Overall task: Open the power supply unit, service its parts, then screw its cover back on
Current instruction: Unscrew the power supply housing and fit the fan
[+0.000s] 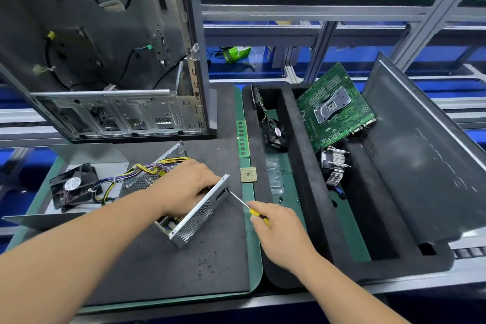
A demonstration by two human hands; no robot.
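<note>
The silver power supply unit (196,218) lies tilted on the dark mat, its perforated side facing me and its inner board showing at the lower edge. My left hand (184,187) grips its top near the far corner. A bundle of yellow and purple wires (147,169) runs out behind it. My right hand (278,231) holds a yellow-handled screwdriver (259,214); its metal shaft points up-left and its tip touches the unit's upper right corner by a slot. A flat grey metal cover (92,155) lies at the back left.
A black fan (73,187) sits on the left. An open PC case (105,55) stands behind. A RAM stick (243,139) and CPU chip (248,174) lie on the green strip. The foam tray (302,155) on the right holds a motherboard (336,108), heatsink (335,166), side panel (420,155) and small screws (281,199).
</note>
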